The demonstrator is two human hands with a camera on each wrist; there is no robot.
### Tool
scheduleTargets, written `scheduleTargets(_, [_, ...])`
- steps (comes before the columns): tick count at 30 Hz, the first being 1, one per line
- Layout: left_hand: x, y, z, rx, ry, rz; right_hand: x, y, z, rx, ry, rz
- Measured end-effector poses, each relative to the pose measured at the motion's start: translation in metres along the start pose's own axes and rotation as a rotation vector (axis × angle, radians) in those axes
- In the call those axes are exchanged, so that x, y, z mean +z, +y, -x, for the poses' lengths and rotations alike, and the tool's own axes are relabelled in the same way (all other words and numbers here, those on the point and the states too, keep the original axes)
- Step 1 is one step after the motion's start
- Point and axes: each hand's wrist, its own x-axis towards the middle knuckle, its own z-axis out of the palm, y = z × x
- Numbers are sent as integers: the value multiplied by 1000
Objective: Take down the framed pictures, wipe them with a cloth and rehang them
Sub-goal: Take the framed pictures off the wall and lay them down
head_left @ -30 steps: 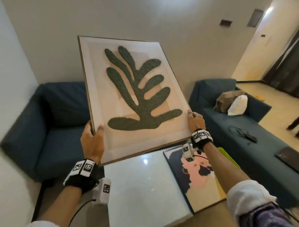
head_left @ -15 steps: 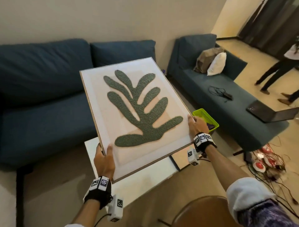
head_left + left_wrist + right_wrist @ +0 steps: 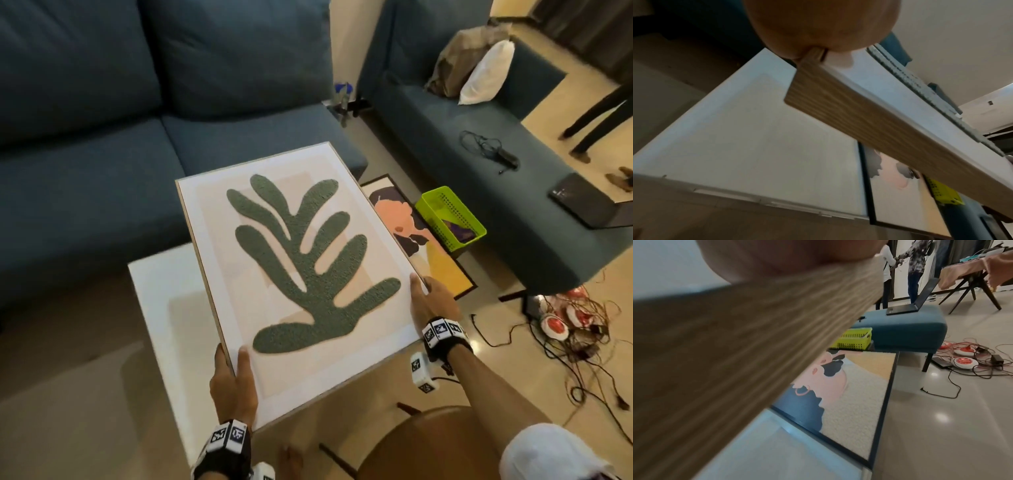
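Note:
A wood-framed picture [image 3: 298, 260] with a green leaf shape on a pale ground lies nearly flat in the air between my hands. My left hand [image 3: 233, 387] grips its near left corner, thumb on the glass. On the right edge my right hand [image 3: 431, 301] holds the frame with its thumb on top. The left wrist view shows the wooden frame edge [image 3: 869, 123] under my thumb [image 3: 818, 24]. In the right wrist view the same edge [image 3: 735, 337] fills the left side. Below it lie a white-framed panel [image 3: 161, 308] and a black-framed picture [image 3: 435, 260] of a pink and dark figure.
A blue sofa [image 3: 102, 102] stands behind, a blue chaise [image 3: 479, 113] with a laptop [image 3: 589, 205] to the right. A green basket [image 3: 448, 216] sits beside the black-framed picture. Cables and red-white power strips [image 3: 582, 325] litter the floor. A brown stool [image 3: 428, 442] stands near me. A person's legs [image 3: 599, 113] show far right.
The leaf picture has come down from upright in front of the wall to almost flat over the white panel. Both hands keep the same hold on it.

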Motion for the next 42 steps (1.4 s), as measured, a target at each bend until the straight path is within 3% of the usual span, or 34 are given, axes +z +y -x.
scheduleTargets(7, [63, -100, -29, -31, 8, -39, 104, 58, -25, 0, -36, 34])
scheduleTargets(17, [101, -184, -38, -61, -1, -73, 178, 112, -34, -16, -47, 44])
scheduleTargets(30, [141, -222, -42, -99, 14, -73, 213, 143, -52, -58, -38, -7])
scheduleTargets(37, [150, -231, -56, -32, 66, -80, 244, 155, -70, -42, -27, -24])
scheduleTargets(42, [154, -234, -63, -47, 73, -191, 250, 153, -72, -52, -40, -20])
